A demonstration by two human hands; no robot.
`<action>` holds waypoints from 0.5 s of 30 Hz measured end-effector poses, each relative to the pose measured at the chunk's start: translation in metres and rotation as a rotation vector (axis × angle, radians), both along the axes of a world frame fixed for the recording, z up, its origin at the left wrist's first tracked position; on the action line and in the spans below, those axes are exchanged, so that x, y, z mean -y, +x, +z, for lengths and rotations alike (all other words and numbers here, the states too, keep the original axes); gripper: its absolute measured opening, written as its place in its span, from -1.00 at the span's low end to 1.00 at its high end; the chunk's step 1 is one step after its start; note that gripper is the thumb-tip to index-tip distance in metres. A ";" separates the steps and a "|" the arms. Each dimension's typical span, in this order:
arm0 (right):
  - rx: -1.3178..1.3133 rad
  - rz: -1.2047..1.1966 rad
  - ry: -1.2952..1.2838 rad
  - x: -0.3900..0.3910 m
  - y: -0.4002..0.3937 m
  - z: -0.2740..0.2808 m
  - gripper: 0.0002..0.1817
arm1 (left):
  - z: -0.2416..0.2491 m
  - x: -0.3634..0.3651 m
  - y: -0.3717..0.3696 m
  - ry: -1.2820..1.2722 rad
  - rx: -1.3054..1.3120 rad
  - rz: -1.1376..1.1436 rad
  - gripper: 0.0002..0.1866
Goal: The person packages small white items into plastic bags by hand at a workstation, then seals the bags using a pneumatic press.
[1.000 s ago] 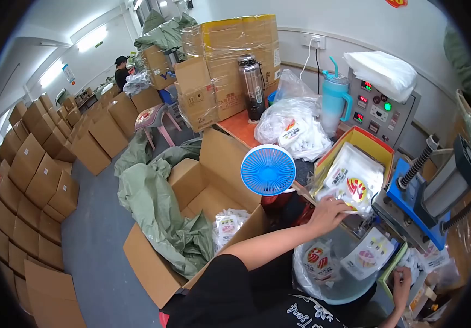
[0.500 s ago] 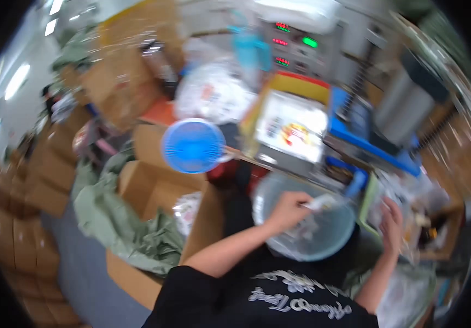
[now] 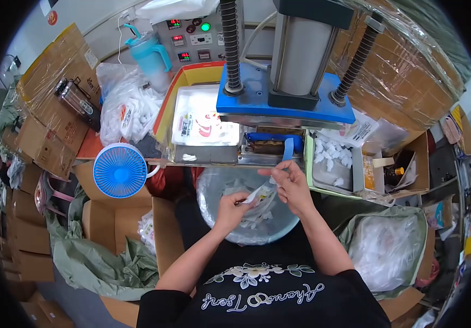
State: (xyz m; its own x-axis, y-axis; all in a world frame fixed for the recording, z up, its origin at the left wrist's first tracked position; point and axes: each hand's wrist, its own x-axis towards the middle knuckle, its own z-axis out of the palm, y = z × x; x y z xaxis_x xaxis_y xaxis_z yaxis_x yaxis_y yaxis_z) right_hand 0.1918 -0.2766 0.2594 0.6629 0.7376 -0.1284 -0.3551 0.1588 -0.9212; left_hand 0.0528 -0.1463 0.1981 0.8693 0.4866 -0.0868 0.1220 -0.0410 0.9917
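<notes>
My left hand (image 3: 233, 211) pinches a small clear-and-white printed plastic bag (image 3: 261, 194) over the basin. At the bag's upper end is my right hand (image 3: 292, 188), its thumb and fingers drawn together; what they pinch is too small to make out. Below both hands, a pale translucent basin (image 3: 213, 188) holds several similar printed bags (image 3: 254, 217). Just beyond my right fingers, a blue strip (image 3: 288, 148) sticks up at the front of the press. To the right, a green-edged tray (image 3: 328, 177) contains small white pieces (image 3: 331, 156).
A press with a blue plate (image 3: 254, 104) stands ahead, beside a box with a printed white sheet (image 3: 205, 123). A blue fan (image 3: 119, 170) is at the left, above an open carton (image 3: 118, 224). A bag-lined box (image 3: 385, 249) sits to my right.
My right hand has moved left from beside the tray to the bag in my left hand. The head view has turned, and the picture is sharper.
</notes>
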 end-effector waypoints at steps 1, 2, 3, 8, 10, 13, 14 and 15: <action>-0.004 0.002 0.002 -0.001 0.000 -0.007 -0.86 | 0.000 -0.001 -0.001 -0.018 -0.010 -0.013 -0.82; -0.033 0.002 0.013 -0.001 0.000 -0.013 -0.83 | 0.000 -0.002 -0.002 -0.036 -0.018 -0.028 -0.82; -0.061 0.002 0.023 -0.001 0.000 -0.016 -0.81 | 0.000 -0.004 -0.003 -0.035 -0.018 -0.027 -0.82; -0.124 0.007 0.062 0.002 0.003 -0.016 -0.80 | -0.013 -0.005 -0.003 0.070 -0.008 -0.023 -0.82; -0.109 0.034 0.069 0.003 0.005 -0.015 -0.79 | -0.011 -0.004 -0.001 0.068 -0.017 -0.027 -0.81; 0.115 0.122 -0.168 0.003 0.008 -0.013 -0.81 | -0.008 -0.010 -0.002 0.057 -0.062 -0.081 -0.78; 0.214 0.111 -0.218 0.003 0.007 -0.013 -0.80 | -0.008 -0.011 -0.003 0.043 -0.099 -0.144 -0.77; 0.265 0.103 -0.245 0.004 0.007 -0.011 -0.79 | -0.007 -0.010 -0.001 0.041 -0.099 -0.147 -0.77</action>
